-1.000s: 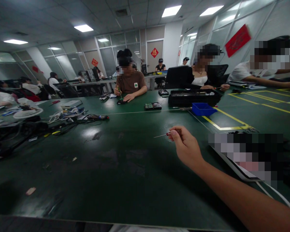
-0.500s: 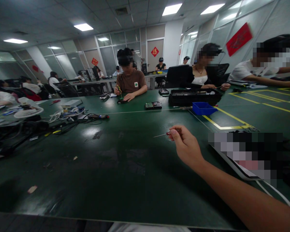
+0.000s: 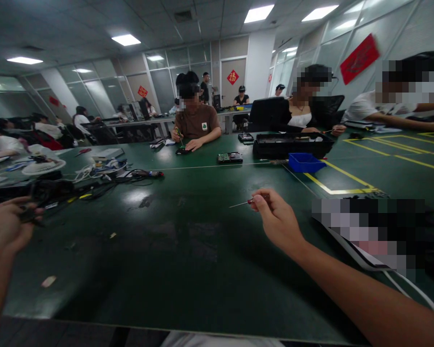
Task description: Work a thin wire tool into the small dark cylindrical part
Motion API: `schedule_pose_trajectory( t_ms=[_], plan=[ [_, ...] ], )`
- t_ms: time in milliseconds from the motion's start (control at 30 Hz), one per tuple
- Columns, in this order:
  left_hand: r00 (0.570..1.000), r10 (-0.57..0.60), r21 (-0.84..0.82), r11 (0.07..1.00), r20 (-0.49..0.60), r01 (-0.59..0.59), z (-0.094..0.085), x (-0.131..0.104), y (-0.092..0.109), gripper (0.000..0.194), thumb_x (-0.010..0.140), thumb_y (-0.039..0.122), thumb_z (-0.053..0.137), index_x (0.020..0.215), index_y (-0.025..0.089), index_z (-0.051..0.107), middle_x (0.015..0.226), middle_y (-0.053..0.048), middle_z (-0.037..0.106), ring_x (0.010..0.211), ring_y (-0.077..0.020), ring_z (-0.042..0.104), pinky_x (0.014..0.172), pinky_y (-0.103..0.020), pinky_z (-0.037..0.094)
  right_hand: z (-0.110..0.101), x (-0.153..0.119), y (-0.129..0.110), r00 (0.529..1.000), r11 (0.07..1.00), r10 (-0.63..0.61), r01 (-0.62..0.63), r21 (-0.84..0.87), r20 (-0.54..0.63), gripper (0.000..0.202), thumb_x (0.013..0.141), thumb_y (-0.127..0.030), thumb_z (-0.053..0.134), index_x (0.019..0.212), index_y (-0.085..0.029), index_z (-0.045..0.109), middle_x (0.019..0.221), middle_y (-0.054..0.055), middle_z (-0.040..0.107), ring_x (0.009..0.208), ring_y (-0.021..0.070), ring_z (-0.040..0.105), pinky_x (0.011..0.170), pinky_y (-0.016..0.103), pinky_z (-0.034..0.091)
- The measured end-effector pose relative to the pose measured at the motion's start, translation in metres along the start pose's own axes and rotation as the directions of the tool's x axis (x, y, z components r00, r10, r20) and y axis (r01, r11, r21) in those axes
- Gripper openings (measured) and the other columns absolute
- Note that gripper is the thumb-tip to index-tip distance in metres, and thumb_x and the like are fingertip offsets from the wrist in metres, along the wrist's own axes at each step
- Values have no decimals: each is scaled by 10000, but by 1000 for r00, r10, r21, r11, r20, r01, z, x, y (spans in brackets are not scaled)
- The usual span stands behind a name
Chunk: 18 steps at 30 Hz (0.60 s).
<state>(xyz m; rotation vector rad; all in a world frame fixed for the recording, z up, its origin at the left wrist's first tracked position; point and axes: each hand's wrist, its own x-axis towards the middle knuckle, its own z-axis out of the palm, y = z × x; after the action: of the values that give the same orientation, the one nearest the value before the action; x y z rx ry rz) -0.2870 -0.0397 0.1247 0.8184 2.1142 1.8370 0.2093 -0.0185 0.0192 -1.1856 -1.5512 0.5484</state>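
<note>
My right hand (image 3: 275, 212) is closed around the red handle of a thin screwdriver (image 3: 240, 204), held above the green table with its metal shaft pointing left. At the left edge of the view, my left hand (image 3: 7, 224) grips a small dark object (image 3: 28, 213) between thumb and fingers. Its kind is hard to make out against the dark cables behind it. The two hands are far apart.
A hard drive (image 3: 230, 157), a blue bin (image 3: 305, 163) and a long black tray (image 3: 292, 144) stand farther back. Tangled cables (image 3: 108, 180) lie at the left. A white-edged flat device (image 3: 354, 246) sits at the right. Co-workers sit around the green table (image 3: 159, 284).
My left hand has come into view at the left edge with a dark object in its fingers. My right hand and the screwdriver have hardly moved.
</note>
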Motion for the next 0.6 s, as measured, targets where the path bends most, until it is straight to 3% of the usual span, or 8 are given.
schedule_pose_trajectory(
  t_ms=[67,100,200,267,467,533,600],
  plan=[
    [993,-41,-144,988,106,56,20,-6,-1,291,688,-131,357,778,90,524,679,35,498,613,-41,488,695,-212,378,0,-1,1,1000,1000,2,-2,1,13,257,974,-454,487,1021,-231,605,927,61,698,853,224,683,781,398,520],
    [977,-15,-210,976,211,61,33,-14,0,305,658,-119,376,799,92,545,698,27,524,651,-52,512,710,-215,383,0,-1,1,1000,1000,2,-2,1,20,256,971,-455,493,1028,-232,605,940,61,698,865,225,684,790,400,520],
    [892,40,-303,947,451,111,77,-52,7,330,629,-50,399,866,105,570,702,4,537,668,-92,517,706,-232,412,0,-2,3,999,1000,10,-10,2,41,255,966,-447,504,1070,-236,602,980,64,697,904,228,683,817,403,518],
    [809,64,-331,929,584,165,108,-85,10,314,637,-11,435,893,106,574,711,-9,538,661,-104,506,669,-219,409,0,-2,3,998,1000,20,-20,6,53,260,967,-440,503,1095,-236,601,991,62,699,913,224,681,816,395,518],
    [480,88,-250,925,873,286,180,-181,7,337,642,87,484,946,102,630,765,-40,549,701,-133,522,656,-236,391,-3,-1,-6,997,997,-24,30,-76,77,263,958,-446,522,957,-218,653,832,34,709,765,199,673,690,332,494],
    [413,115,-245,929,904,278,197,-205,3,330,663,108,477,947,104,645,773,-42,550,708,-137,520,678,-253,393,-4,-2,-9,995,992,-52,61,-113,83,269,950,-446,536,893,-214,659,780,26,702,722,192,660,655,318,474],
    [378,156,-260,934,913,244,209,-222,-2,314,680,134,466,932,112,651,767,-40,544,713,-144,513,702,-272,394,-4,-2,-11,995,989,-77,85,-124,71,270,940,-443,553,837,-212,647,738,16,690,684,181,645,639,307,459]
  ],
)
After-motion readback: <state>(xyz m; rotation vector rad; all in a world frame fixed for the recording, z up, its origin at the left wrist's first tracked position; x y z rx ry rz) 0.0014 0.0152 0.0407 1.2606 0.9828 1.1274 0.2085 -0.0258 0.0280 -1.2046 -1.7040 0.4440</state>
